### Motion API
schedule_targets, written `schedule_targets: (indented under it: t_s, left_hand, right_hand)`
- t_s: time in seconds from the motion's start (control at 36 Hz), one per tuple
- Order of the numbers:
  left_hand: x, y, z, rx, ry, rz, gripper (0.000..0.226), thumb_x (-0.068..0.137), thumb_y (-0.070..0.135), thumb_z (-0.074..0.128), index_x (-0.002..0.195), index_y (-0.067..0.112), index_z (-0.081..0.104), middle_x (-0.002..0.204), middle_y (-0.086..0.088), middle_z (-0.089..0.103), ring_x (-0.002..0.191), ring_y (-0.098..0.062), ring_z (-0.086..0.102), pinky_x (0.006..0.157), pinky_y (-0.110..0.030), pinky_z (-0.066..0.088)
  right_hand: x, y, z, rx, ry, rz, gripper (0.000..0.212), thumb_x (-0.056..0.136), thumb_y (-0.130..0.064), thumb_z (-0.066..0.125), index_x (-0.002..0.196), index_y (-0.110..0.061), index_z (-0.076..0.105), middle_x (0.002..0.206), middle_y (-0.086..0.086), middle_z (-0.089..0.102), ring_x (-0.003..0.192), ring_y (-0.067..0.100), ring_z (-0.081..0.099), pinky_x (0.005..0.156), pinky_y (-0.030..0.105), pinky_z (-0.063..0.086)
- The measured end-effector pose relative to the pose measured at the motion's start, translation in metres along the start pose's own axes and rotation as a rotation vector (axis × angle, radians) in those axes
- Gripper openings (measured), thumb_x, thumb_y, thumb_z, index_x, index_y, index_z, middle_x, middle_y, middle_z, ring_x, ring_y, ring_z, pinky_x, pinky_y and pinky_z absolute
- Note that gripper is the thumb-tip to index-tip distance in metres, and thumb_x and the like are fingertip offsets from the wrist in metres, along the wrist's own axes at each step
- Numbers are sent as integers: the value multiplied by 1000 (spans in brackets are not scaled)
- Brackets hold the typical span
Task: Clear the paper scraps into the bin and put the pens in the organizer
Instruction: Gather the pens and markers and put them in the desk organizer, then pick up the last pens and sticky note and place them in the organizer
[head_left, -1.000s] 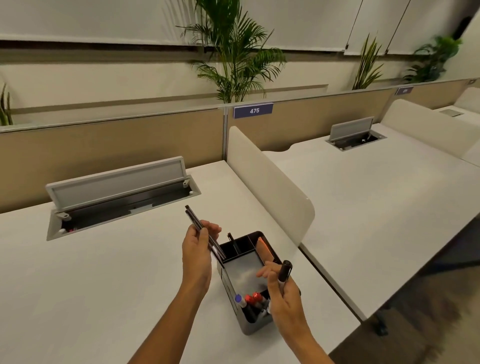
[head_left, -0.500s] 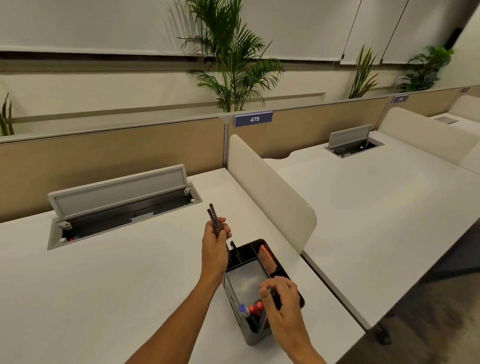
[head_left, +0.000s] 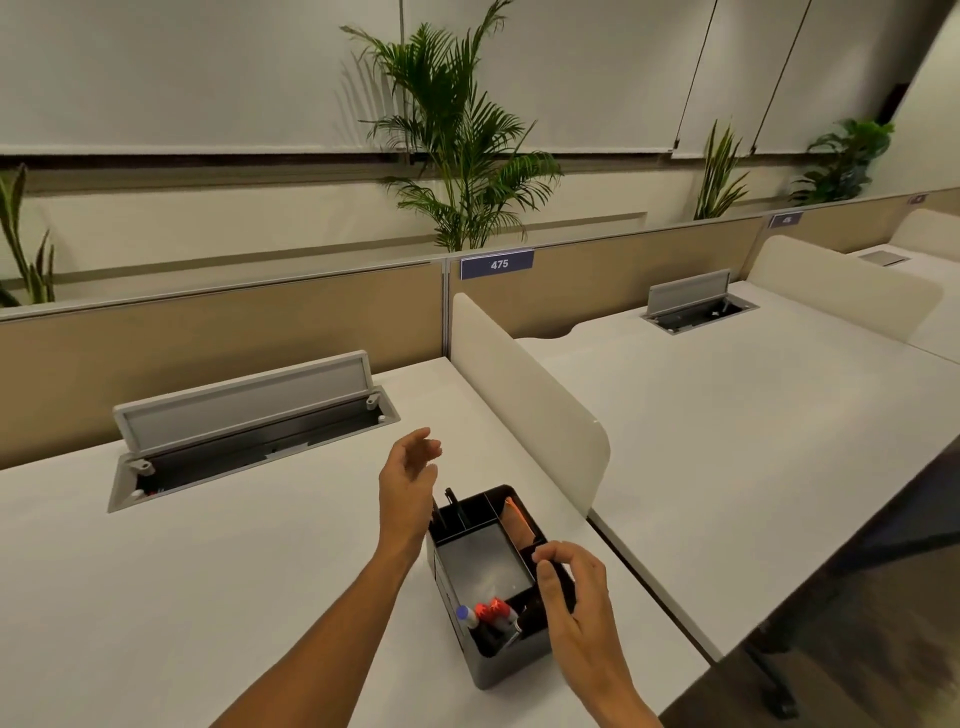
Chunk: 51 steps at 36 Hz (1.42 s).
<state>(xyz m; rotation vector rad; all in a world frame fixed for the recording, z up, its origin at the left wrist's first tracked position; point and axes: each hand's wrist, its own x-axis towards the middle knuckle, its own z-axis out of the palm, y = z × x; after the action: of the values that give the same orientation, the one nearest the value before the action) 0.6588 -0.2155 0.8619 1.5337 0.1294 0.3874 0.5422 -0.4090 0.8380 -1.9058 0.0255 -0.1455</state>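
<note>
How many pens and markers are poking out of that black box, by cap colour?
In the organizer:
Red-capped markers: 2
Blue-capped marker: 1
Dark pens at the far end: 2
Total: 5 that show; more may be hidden.

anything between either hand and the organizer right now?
Nothing visible. The left hand hangs open and empty just behind the organizer. The right hand is at its right rim, fingers curled. Bare desk all round.

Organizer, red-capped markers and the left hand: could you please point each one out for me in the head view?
organizer (head_left: 511, 662): head view, on its dark near wall.
red-capped markers (head_left: 492, 607): head view, on the red caps in the near compartment.
left hand (head_left: 408, 480): head view, on the back of the hand.
</note>
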Motion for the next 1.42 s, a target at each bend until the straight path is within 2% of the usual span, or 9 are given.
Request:
schedule_targets:
  t_s: [0.17,0.31,0.42,0.5,0.61,0.75,0.97,1.19,1.42]
  left_hand:
    - [-22,27,-8,44,55,114,35,94,-1,51,120,21,61,120,6,66,118,-11,59,101,-24,44]
    - [-66,37,-13,167,58,168,32,95,5,54,120,25,59,123,8,63,118,-9,58,99,-22,44]
    - [-110,39,-15,293,84,176,30,96,11,55,121,27,57,126,11,59,116,-7,55,94,-13,40]
    - [-147,38,-19,369,98,162,29,96,14,56,124,24,57,128,7,58,117,-8,53,91,-8,37]
    - [-200,40,-26,441,110,144,30,95,17,57,123,29,55,127,11,56,117,-8,53,95,-16,39]
    - [-271,40,-39,526,145,75,31,94,21,59,124,27,56,130,7,57,118,-10,53,97,-21,40]
    - [-375,36,-70,575,235,-135,33,95,25,58,128,27,55,135,8,53,122,-11,50,101,-25,40]
    - [-465,27,-126,581,355,-260,36,93,25,60,129,29,53,132,11,54,122,-4,49,101,-24,41]
    - [-557,24,-193,592,464,-339,37,93,24,61,129,27,54,131,9,54,124,-7,49,98,-23,41]
  right_hand:
    - [-9,-6,-13,10,-91,-69,26,93,-45,52,117,-37,54,125,-14,55,114,-9,49,87,2,42]
    - [-22,-14,-26,-27,-177,-101,39,93,-47,58,130,-40,47,130,-18,51,121,4,50,98,22,50]
    - [-38,-18,-38,-48,-220,-130,59,88,-57,58,141,-40,39,133,-21,47,124,0,45,94,12,39]
    - [-53,-17,-48,-54,-260,-151,55,89,-56,60,138,-50,34,134,-22,45,122,-4,43,93,12,34]
    - [-77,-13,-60,-75,-322,-184,57,90,-52,63,133,-59,28,137,-23,42,122,-7,40,101,23,37]
    - [-116,-1,-64,-120,-411,-219,68,88,-54,65,145,-46,27,143,-21,34,130,0,34,111,34,36]
    - [-196,17,-53,-137,-588,-264,68,85,-57,65,136,-62,21,134,-29,32,127,-4,34,107,28,33]
    - [-272,27,-27,-173,-788,-249,74,82,-61,63,144,-48,26,146,-18,35,135,5,34,114,39,35]
    - [-352,23,9,-259,-948,-295,78,82,-59,64,149,-39,28,149,-12,36,137,8,34,114,38,36]
